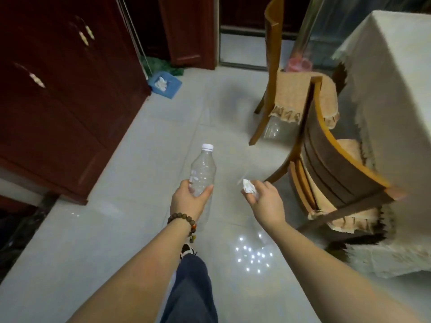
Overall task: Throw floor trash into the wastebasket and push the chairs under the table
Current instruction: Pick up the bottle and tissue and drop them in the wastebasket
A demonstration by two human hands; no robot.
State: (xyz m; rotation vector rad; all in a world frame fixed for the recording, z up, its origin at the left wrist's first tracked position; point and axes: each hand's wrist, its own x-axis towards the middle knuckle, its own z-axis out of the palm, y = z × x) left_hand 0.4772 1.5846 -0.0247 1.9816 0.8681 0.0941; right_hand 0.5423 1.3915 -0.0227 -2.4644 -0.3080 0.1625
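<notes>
Pale glossy floor tiles (130, 141), dim room, lamp glints reflected low in the head view. Dark red cabinets (53, 89) along the left wall. Bench (394, 94) at right under a cream fringed cloth. Two wooden chairs stand out from it: near chair (335, 159) with its curved back toward the camera, far chair (279, 89) beyond, both with tan seat covers. Left hand (189, 199), bead bracelet (184, 223) at the wrist, grip closed round the lower body of a clear plastic bottle (203, 169), white cap up and away. Right hand (263, 201) just beside it, fingers pinching a crumpled white paper scrap (247, 185). Blue dustpan (169, 86) with white scraps in it on the floor by the cabinet corner. Pink object behind the far chair, too blurred to identify.
</notes>
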